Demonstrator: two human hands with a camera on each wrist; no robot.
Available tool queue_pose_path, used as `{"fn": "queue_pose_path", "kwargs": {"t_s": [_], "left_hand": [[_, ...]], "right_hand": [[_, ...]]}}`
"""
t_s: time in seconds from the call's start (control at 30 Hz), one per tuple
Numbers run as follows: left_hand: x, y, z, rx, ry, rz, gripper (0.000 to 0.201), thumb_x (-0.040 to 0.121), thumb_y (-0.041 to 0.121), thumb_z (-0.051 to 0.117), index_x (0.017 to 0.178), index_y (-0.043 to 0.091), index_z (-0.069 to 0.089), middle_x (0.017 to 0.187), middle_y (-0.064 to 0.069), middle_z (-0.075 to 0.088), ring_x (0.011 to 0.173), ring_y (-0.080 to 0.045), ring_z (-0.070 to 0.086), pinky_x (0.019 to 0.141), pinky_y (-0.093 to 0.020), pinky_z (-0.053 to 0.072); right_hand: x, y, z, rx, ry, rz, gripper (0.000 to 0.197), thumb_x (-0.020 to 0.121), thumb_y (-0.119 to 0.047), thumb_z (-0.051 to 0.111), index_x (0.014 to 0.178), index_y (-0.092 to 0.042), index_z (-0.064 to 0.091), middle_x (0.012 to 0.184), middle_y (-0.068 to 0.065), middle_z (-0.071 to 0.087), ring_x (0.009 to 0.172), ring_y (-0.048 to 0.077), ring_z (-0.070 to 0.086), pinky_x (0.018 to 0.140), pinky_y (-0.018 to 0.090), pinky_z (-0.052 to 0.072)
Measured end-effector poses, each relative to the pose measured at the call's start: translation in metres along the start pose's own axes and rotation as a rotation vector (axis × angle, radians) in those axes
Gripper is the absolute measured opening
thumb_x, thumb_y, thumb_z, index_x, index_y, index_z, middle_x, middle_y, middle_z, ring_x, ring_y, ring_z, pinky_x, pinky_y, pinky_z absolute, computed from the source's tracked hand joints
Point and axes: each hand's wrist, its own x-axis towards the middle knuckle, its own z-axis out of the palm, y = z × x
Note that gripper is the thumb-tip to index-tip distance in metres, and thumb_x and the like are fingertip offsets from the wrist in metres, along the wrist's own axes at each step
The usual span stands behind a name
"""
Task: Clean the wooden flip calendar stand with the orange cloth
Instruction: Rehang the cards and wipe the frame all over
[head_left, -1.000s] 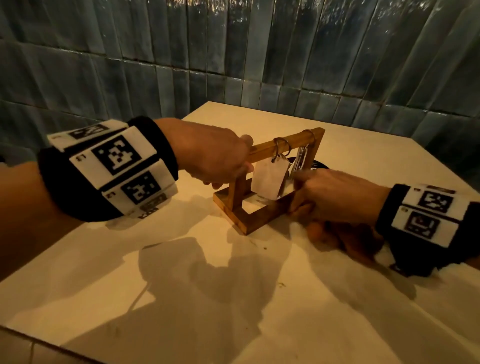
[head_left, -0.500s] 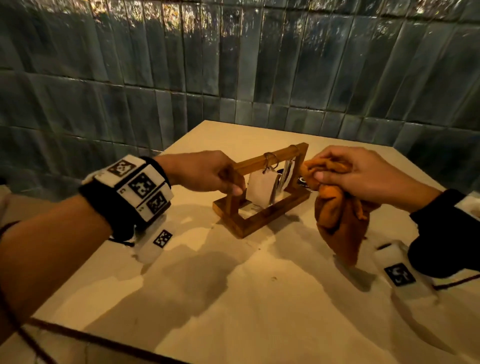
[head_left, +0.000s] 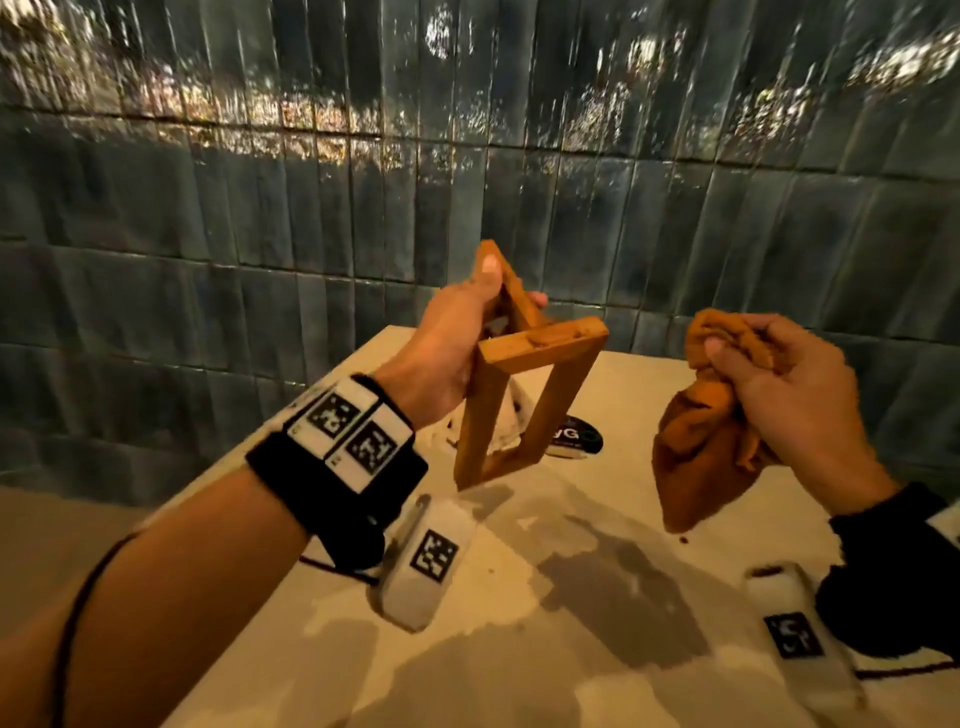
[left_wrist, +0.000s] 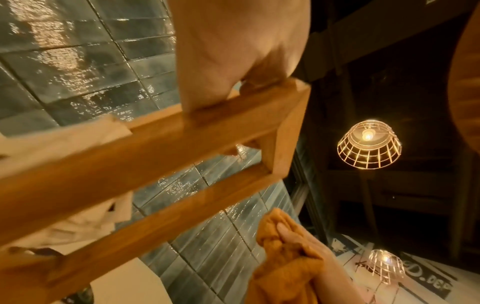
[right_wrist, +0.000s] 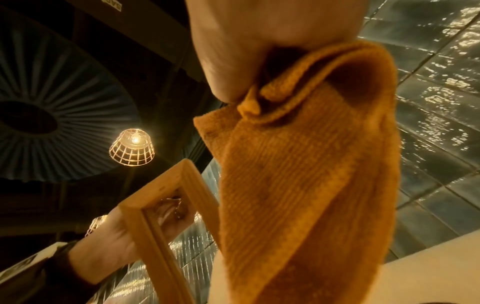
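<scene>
Wooden flip calendar stand (head_left: 524, 395) lifted off the table (head_left: 571, 597), tilted, base frame toward me, my left hand (head_left: 457, 338) gripping its upright. Right hand (head_left: 779, 379) bunches the orange cloth (head_left: 711, 441), near, not touching. Best: keep the stand steady, wipe along each bar.

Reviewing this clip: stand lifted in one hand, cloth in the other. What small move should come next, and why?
Probably bring the right hand with the orange cloth across to the stand. The left hand holds it tilted off the table, and the cloth is not touching it.
</scene>
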Motion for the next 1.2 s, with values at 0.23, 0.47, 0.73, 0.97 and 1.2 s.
{"fn": "queue_pose_path", "kwargs": {"t_s": [0.23, 0.47, 0.73, 0.97, 1.2], "left_hand": [[-0.003, -0.015, 0.022, -0.026, 0.091, 0.122, 0.041, 0.097, 0.041, 0.035, 0.116, 0.008, 0.052, 0.076, -0.002, 0.066, 0.067, -0.014, 0.066, 0.060, -0.030, 0.054], [0.004, -0.005, 0.027, -0.093, 0.214, 0.234, 0.034, 0.100, 0.034, 0.031, 0.097, 0.008, 0.053, 0.066, -0.002, 0.060, 0.042, -0.006, 0.056, 0.044, -0.018, 0.049], [0.006, -0.020, 0.026, 0.106, 0.267, 0.309, 0.030, 0.100, 0.037, 0.028, 0.101, 0.019, 0.052, 0.074, 0.001, 0.060, 0.071, -0.012, 0.060, 0.071, -0.030, 0.052], [0.011, -0.025, 0.033, 0.093, 0.272, 0.321, 0.029, 0.101, 0.034, 0.026, 0.105, 0.016, 0.049, 0.073, -0.001, 0.058, 0.063, -0.010, 0.058, 0.047, -0.016, 0.048], [0.012, -0.032, 0.024, 0.131, 0.323, 0.278, 0.029, 0.100, 0.039, 0.024, 0.103, 0.023, 0.048, 0.076, 0.006, 0.057, 0.071, -0.006, 0.057, 0.058, -0.018, 0.041]], "right_hand": [[-0.037, -0.055, 0.026, -0.129, 0.046, -0.703, 0.035, 0.080, -0.018, 0.060, 0.115, -0.019, 0.060, 0.109, 0.012, 0.054, 0.096, 0.003, 0.043, 0.088, 0.005, 0.037], [-0.046, -0.060, 0.053, -0.340, -0.108, -0.938, 0.040, 0.083, -0.024, 0.056, 0.121, -0.011, 0.060, 0.114, 0.012, 0.050, 0.098, 0.023, 0.046, 0.069, 0.033, 0.054], [-0.024, -0.042, 0.041, -0.568, -0.092, -0.797, 0.062, 0.050, -0.002, 0.085, 0.109, -0.008, 0.067, 0.103, 0.019, 0.059, 0.089, 0.035, 0.058, 0.066, 0.029, 0.046], [-0.033, -0.038, 0.046, -0.456, -0.176, -0.870, 0.056, 0.062, -0.012, 0.080, 0.115, -0.012, 0.064, 0.110, 0.014, 0.061, 0.093, 0.022, 0.044, 0.068, 0.033, 0.051], [0.005, -0.019, 0.031, -0.509, -0.164, -0.448, 0.049, 0.075, 0.001, 0.069, 0.121, -0.017, 0.061, 0.118, 0.008, 0.054, 0.106, 0.024, 0.047, 0.088, 0.031, 0.042]]}}
